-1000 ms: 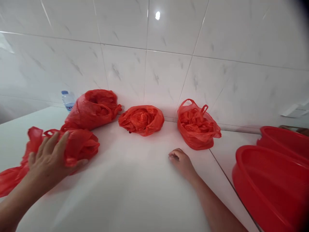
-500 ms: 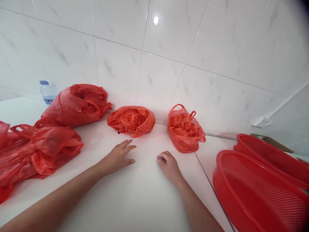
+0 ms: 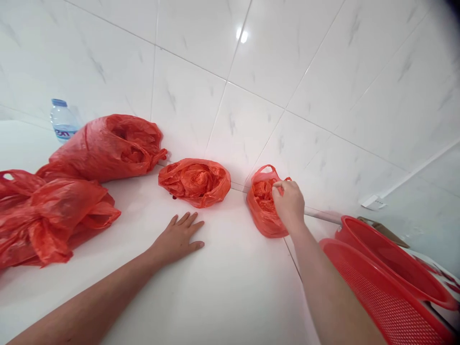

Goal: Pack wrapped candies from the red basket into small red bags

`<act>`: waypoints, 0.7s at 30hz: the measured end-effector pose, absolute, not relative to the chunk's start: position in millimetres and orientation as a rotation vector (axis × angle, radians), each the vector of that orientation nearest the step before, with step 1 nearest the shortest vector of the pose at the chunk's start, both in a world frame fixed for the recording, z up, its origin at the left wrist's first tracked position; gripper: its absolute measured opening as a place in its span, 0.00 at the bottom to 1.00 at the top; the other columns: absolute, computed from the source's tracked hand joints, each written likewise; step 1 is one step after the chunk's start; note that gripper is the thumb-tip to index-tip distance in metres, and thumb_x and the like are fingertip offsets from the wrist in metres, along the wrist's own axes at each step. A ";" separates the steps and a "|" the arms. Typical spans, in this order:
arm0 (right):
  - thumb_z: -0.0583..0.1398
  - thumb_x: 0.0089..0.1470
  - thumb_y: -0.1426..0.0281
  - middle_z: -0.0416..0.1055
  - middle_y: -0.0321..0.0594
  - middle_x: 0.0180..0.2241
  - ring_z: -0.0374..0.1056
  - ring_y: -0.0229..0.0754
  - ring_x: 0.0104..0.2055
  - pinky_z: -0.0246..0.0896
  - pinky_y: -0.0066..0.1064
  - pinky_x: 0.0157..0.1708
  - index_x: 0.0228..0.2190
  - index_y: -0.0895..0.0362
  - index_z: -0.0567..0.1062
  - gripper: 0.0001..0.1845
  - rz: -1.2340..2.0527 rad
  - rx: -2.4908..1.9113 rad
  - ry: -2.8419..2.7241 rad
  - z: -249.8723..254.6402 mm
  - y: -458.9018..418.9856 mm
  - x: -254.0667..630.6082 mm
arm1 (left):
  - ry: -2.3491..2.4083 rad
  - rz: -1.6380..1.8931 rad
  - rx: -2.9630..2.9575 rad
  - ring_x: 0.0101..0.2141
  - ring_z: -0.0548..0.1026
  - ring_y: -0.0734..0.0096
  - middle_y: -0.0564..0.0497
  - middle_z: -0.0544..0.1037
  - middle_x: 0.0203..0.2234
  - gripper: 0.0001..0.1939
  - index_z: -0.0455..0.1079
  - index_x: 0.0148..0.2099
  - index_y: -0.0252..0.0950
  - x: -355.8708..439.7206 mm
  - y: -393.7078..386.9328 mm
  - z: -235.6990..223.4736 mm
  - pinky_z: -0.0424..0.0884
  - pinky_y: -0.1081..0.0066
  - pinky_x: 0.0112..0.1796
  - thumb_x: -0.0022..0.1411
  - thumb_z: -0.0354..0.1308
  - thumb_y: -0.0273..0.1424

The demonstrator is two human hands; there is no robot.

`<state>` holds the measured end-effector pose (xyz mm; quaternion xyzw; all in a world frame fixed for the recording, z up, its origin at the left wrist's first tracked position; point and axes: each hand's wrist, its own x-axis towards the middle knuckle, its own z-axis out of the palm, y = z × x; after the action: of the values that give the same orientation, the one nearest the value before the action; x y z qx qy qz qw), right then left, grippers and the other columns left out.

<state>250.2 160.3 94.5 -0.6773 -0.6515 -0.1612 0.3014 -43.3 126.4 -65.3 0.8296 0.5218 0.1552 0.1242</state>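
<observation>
My left hand [image 3: 181, 235] lies flat on the white tabletop [image 3: 219, 282], fingers spread and palm down, with nothing in it. Just beyond its fingertips sits a red plastic bag [image 3: 196, 182] with its mouth open and crumpled red plastic inside. My right hand [image 3: 290, 203] is over another open red plastic bag [image 3: 264, 211], which is stuffed with crumpled red bags. Its thumb and forefinger are pinched together at that bag's right side, on the red plastic. The hand hides part of the bag and one of its handles.
Full red bags, one lying by the wall [image 3: 108, 146] and one knotted [image 3: 61, 215], are on the left. A water bottle [image 3: 63, 122] stands behind them. Two red plastic baskets [image 3: 373, 287] are at the right. The tiled wall [image 3: 201, 81] bounds the back.
My right hand has moved right and forward from the bare tabletop to the right-hand bag. My left hand has flattened onto the tabletop. The view has tilted slightly.
</observation>
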 end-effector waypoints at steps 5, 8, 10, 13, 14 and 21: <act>0.55 0.46 0.77 0.71 0.44 0.35 0.67 0.44 0.35 0.56 0.33 0.33 0.46 0.55 0.70 0.23 -0.322 -2.089 -1.778 101.8 204.6 290.8 | 1.493 0.514 2.381 0.65 0.46 0.52 0.44 0.49 0.66 0.33 0.56 0.64 0.44 -44.6 126.8 -65.6 0.41 0.49 0.60 0.59 0.48 0.51; 0.56 0.43 0.77 0.71 0.41 0.30 0.67 0.42 0.30 0.55 0.31 0.30 0.38 0.53 0.74 0.18 -0.254 -2.213 -1.772 92.4 212.7 302.6 | 1.472 0.554 2.353 0.64 0.47 0.51 0.44 0.50 0.66 0.33 0.58 0.63 0.44 -45.9 126.6 -64.9 0.41 0.49 0.60 0.58 0.50 0.50; 0.55 0.45 0.76 0.71 0.42 0.28 0.67 0.43 0.31 0.55 0.32 0.30 0.31 0.54 0.74 0.11 -0.285 -2.263 -1.688 93.4 214.1 307.2 | 1.461 0.576 2.340 0.64 0.47 0.51 0.45 0.51 0.65 0.33 0.58 0.63 0.44 -46.4 127.0 -65.6 0.41 0.48 0.60 0.58 0.51 0.50; 0.53 0.47 0.74 0.71 0.43 0.29 0.66 0.44 0.31 0.55 0.33 0.30 0.30 0.55 0.74 0.11 -0.361 -2.265 -1.539 107.2 215.2 313.1 | 1.462 0.586 2.341 0.65 0.47 0.51 0.45 0.50 0.66 0.33 0.58 0.63 0.44 -46.4 128.5 -68.1 0.40 0.48 0.60 0.58 0.52 0.50; 0.53 0.47 0.73 0.72 0.42 0.28 0.66 0.44 0.31 0.55 0.32 0.29 0.29 0.55 0.74 0.10 -0.370 -2.252 -1.510 113.5 215.5 315.1 | 1.466 0.586 2.344 0.65 0.46 0.51 0.45 0.50 0.66 0.33 0.58 0.63 0.44 -46.2 129.0 -69.0 0.40 0.48 0.60 0.58 0.52 0.50; 0.50 0.51 0.72 0.72 0.48 0.35 0.66 0.44 0.35 0.57 0.33 0.33 0.39 0.59 0.73 0.16 -0.502 -2.032 -1.303 150.5 212.5 328.7 | 1.473 0.567 2.351 0.65 0.46 0.52 0.45 0.50 0.66 0.33 0.58 0.63 0.44 -45.6 127.7 -67.2 0.40 0.48 0.60 0.58 0.51 0.49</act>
<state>328.7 212.5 150.5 -0.7774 -0.4987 -0.1920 0.3318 -45.6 127.7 -67.2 0.8203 0.5139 0.1980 0.1542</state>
